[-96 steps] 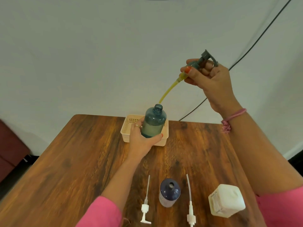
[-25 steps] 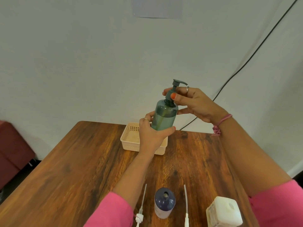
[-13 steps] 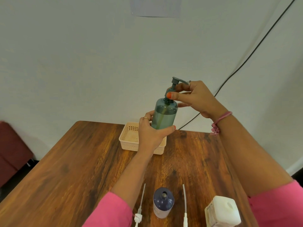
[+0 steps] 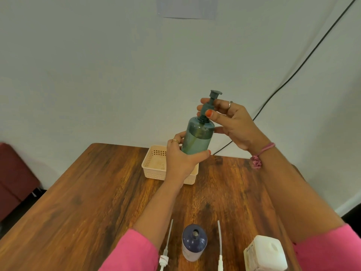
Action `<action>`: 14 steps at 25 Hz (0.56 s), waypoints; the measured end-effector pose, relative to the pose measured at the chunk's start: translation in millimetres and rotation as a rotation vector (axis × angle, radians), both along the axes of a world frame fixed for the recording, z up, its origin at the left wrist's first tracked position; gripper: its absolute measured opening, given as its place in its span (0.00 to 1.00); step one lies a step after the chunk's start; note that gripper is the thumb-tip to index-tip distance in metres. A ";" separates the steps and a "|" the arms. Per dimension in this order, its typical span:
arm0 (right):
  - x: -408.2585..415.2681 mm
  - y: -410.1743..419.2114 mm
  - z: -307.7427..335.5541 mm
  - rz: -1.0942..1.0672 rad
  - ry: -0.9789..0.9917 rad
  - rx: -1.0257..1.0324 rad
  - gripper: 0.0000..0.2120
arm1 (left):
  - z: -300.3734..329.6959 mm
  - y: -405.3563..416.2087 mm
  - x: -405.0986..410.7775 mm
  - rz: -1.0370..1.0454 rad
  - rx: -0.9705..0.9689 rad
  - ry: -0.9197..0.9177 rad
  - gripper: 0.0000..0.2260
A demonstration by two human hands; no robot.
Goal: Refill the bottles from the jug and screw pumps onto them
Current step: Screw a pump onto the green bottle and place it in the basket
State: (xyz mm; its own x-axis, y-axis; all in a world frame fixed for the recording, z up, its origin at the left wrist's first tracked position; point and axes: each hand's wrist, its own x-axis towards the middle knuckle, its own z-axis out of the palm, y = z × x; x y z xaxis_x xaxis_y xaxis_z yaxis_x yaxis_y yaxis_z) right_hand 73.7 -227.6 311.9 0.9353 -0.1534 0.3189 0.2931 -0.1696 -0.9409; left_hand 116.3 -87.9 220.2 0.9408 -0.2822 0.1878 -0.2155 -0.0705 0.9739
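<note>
A translucent teal bottle point(image 4: 198, 136) is held in the air above the table, tilted slightly. My left hand point(image 4: 181, 159) grips its lower body. A teal pump point(image 4: 211, 103) sits in the bottle's neck, and my right hand point(image 4: 231, 124) pinches the pump's collar with thumb and fingers. Near the table's front edge stands a dark blue bottle point(image 4: 194, 244) with its neck uncovered. A white pump point(image 4: 166, 249) lies to its left and another white pump point(image 4: 220, 249) to its right. The white jug point(image 4: 265, 255) stands at the front right.
A cream plastic basket point(image 4: 156, 165) sits on the far side of the wooden table point(image 4: 88, 202), partly behind my left hand. A black cable point(image 4: 293, 73) runs down the wall behind. A dark red seat point(image 4: 13, 173) stands left of the table.
The teal pump, earlier held high with its tube over the bottle, now sits in the neck. Over the last second my right hand has turned the pump, so its nozzle faces a different way.
</note>
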 end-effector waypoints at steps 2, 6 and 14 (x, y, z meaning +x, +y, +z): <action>-2.5 -6.7 6.1 0.069 0.016 -0.037 0.15 | -0.5 -0.4 0.1 -0.007 -0.008 0.001 0.32; -4.9 -10.1 13.0 0.081 0.038 -0.105 0.15 | -0.3 -3.8 -2.1 -0.004 -0.019 0.004 0.33; 0.3 -4.2 -1.1 -0.124 0.008 -0.016 0.13 | -0.5 -6.0 -1.8 0.013 -0.011 -0.013 0.33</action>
